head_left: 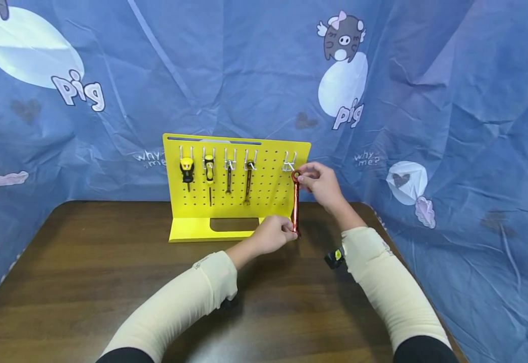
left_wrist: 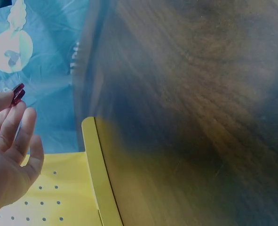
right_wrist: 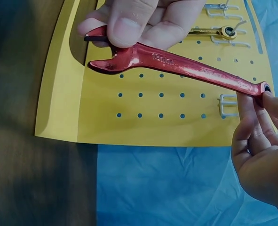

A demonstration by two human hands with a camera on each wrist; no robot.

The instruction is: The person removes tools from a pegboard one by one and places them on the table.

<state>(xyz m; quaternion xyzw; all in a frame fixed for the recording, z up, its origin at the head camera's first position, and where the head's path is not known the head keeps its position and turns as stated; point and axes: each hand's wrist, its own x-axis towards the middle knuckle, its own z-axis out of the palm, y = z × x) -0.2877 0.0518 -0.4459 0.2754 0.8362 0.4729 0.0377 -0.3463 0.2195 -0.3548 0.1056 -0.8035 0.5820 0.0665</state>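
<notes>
A red combination wrench [head_left: 296, 204] stands nearly upright in front of the right end of a yellow pegboard [head_left: 268, 186]. My right hand [head_left: 321, 184] pinches its ring end at the top, close to a bare white hook [head_left: 289, 165]. Lower down, the left hand [head_left: 273, 234] grips the open-jaw end between thumb and fingers. From the right wrist, the wrench [right_wrist: 190, 68] shows in full, with the left thumb on its forked end. Only the red tip [left_wrist: 18, 94] appears in the left wrist view, beside the left fingers.
On the board's other hooks hang two yellow-and-black screwdrivers [head_left: 187, 170], a small wrench [head_left: 229, 179] and a longer wrench [head_left: 248, 184]. The board's foot [head_left: 188, 229] rests on a brown wooden table [head_left: 109, 282]. Blue printed cloth [head_left: 264, 70] surrounds the table at the back and sides.
</notes>
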